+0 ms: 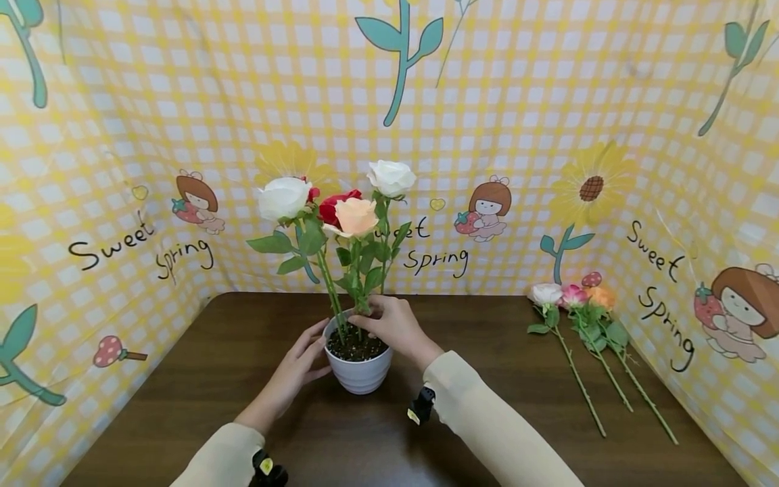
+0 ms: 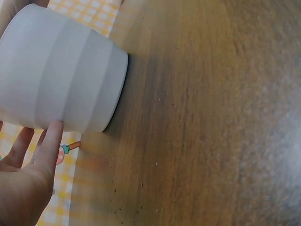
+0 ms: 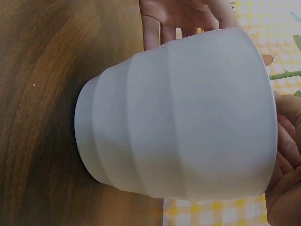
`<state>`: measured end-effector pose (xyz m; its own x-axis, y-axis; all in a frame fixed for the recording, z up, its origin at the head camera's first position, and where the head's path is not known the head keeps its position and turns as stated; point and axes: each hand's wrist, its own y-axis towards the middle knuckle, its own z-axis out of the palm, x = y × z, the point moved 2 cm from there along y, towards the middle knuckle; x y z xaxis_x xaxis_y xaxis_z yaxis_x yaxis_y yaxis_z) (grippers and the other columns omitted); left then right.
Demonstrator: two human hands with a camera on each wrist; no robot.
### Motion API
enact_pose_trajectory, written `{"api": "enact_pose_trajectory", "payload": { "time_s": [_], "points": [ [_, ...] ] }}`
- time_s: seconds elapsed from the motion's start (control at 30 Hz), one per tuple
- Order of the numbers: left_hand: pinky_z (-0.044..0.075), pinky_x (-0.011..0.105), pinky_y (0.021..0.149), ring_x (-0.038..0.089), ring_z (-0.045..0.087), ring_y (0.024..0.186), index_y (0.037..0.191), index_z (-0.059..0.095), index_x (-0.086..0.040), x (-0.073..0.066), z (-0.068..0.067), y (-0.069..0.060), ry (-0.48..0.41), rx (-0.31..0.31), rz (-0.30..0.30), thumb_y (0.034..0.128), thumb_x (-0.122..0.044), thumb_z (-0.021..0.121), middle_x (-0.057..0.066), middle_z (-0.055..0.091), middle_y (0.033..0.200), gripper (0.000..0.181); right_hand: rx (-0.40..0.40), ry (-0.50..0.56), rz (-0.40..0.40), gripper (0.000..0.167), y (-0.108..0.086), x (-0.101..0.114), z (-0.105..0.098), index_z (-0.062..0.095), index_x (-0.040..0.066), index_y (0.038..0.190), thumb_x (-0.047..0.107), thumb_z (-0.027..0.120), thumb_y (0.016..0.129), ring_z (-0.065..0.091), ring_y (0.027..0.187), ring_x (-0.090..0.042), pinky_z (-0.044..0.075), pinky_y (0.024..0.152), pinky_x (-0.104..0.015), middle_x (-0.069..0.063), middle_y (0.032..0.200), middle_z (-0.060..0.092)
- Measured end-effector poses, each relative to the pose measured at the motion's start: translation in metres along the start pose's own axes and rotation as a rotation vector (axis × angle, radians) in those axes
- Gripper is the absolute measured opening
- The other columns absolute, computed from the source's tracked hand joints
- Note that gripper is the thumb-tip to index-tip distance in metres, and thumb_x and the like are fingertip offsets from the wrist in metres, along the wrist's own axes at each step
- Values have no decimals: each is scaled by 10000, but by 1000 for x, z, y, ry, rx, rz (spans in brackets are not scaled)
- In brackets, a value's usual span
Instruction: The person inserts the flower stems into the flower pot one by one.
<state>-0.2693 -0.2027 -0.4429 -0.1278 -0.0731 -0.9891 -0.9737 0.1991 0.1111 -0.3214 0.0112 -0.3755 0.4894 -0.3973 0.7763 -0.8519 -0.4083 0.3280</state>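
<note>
A white ribbed flowerpot (image 1: 359, 373) filled with dark soil (image 1: 359, 346) stands upright on the table. Rising from it are two white roses, one on the left (image 1: 283, 198) and one on the right (image 1: 391, 178), a peach rose (image 1: 356, 216) and red petals (image 1: 331, 208) partly hidden behind it. My left hand (image 1: 297, 368) rests its extended fingers against the pot's left side; the left wrist view shows its fingertips touching the wall (image 2: 51, 84). Above the rim, my right hand (image 1: 395, 328) pinches the peach rose's stem low down, its grip partly hidden. In the right wrist view the pot (image 3: 188, 117) covers much of both hands.
On the right of the brown table (image 1: 487, 406) lie three loose roses: white (image 1: 546, 293), pink (image 1: 573, 295) and orange (image 1: 601, 297), their stems pointing toward the front. A yellow checked cloth (image 1: 517, 101) encloses the back and sides.
</note>
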Motion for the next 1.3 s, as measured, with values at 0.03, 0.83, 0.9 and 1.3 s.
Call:
{"api": "enact_pose_trajectory", "payload": {
  "time_s": [0.03, 0.83, 0.9, 1.3],
  "points": [
    [492, 526, 992, 426, 363, 1344, 1567, 311, -189, 0, 0, 0, -1, 2, 1, 1090, -370, 427, 199, 352, 1466, 524, 2, -6, 0, 173, 0, 0, -1, 716, 206, 1014, 356, 736, 931, 660, 634, -145, 541, 549, -294, 35, 818, 726],
    [490, 528, 995, 426, 360, 1338, 1561, 326, -189, -1, 1, 1, -2, -11, -6, 1091, -359, 429, 202, 361, 1428, 511, 6, 8, -79, 239, -24, -11, -43, 727, 158, 1125, 311, 729, 942, 696, 837, -132, 594, 628, -298, 94, 1006, 730],
    [488, 528, 996, 426, 356, 1338, 1561, 326, -192, -2, 1, 1, 0, -11, -7, 1092, -358, 426, 201, 360, 1428, 507, 4, 1, -69, 230, -28, -14, -50, 728, 151, 1119, 297, 733, 941, 698, 831, -131, 594, 629, -298, 94, 1000, 730],
    [489, 532, 994, 428, 352, 1325, 1563, 318, -185, -1, 1, 1, 0, -4, -1, 1095, -350, 419, 208, 356, 1422, 507, -47, -65, 17, 169, -69, -54, -106, 730, 207, 1071, 299, 743, 930, 699, 841, -238, 600, 634, -336, 67, 961, 731]
  ]
}}
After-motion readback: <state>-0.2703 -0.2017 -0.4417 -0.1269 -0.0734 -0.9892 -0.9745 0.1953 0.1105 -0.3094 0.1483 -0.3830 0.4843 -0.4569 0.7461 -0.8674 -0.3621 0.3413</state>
